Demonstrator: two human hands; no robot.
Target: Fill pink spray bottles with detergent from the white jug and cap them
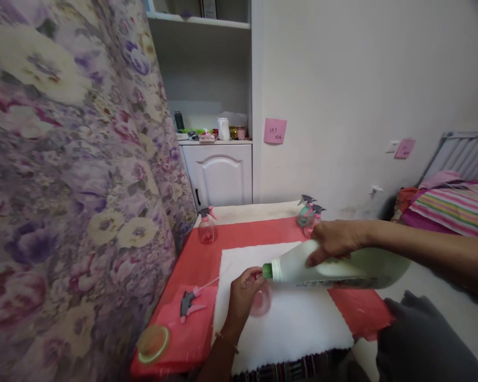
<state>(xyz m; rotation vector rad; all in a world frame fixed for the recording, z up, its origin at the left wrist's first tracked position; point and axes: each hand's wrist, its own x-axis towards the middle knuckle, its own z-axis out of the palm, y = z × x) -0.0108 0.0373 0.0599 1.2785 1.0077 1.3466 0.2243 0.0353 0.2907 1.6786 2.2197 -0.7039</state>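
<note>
The large bottle (368,268) is held tilted by the right hand (332,244), its green end at the fingers of the left hand (245,292), by which the small bottle (261,303) just below is apparently gripped. Left of that hand, the spray head (188,303) lies unfitted. Pouring seems unfinished; flow and neck are hidden.

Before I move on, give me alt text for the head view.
The right hand holds a large pale-green jug sideways, its green tip at the left hand, by the top of a pink transparent bottle. A detached trigger sprayer lies to the left; three spray bottles stand farther back.
</note>
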